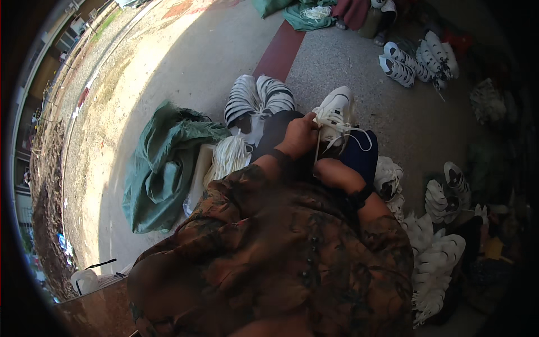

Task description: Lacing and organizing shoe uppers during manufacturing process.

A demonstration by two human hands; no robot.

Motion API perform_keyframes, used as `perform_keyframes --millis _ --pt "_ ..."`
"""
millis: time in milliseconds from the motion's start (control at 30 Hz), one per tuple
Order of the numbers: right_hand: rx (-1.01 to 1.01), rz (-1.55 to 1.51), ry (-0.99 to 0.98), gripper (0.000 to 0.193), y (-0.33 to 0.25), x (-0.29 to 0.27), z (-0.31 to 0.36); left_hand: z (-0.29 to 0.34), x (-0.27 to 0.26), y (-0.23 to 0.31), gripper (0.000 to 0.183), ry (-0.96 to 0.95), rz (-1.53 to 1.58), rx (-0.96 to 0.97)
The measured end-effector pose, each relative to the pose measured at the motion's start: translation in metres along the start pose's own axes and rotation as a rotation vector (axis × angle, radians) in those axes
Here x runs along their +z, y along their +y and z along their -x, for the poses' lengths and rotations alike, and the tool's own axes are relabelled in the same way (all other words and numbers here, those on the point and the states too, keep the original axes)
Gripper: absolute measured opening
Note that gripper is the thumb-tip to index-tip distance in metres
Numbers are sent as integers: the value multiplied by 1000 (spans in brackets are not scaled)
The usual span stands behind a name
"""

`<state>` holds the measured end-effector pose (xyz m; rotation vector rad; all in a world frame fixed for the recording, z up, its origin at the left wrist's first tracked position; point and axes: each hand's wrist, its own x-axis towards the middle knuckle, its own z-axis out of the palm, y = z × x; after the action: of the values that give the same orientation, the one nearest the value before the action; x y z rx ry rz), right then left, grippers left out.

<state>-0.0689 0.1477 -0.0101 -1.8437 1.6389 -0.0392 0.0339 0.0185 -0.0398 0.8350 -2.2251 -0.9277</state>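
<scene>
A white shoe upper (337, 106) with dark details rests on my right knee, its toe pointing away from me. My left hand (299, 136) is closed at its left edge, pinching the white shoelace (318, 147) where it leaves the eyelets. Nearer to me, my right hand (339, 175) is closed on the lower part of that lace, which is stretched between the two hands. Another stretch of lace loops loosely off the upper's right side. The fingertips of my right hand are partly hidden.
Stacked striped uppers (259, 98) stand beyond my left knee. A bundle of white laces (230, 156) and a green sack (163, 168) lie to the left. More white uppers (438, 258) are piled at my right, others (415, 62) farther off. Another person (368, 19) sits at the top.
</scene>
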Motion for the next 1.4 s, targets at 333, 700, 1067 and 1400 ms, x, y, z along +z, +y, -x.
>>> perform_keyframes --millis 333,700,1067,1400 --pt "-102 473 593 15 10 27 -16 -4 -7 -6 59 -47 346 -157" --pt "17 -966 897 26 40 -23 39 -5 -19 -35 37 69 957 -348" --pt "-63 -1224 1022 32 28 -40 48 2 -10 -2 27 -111 72 494" --pt "113 165 668 32 -10 -19 -29 -7 -17 -33 20 191 947 -304"
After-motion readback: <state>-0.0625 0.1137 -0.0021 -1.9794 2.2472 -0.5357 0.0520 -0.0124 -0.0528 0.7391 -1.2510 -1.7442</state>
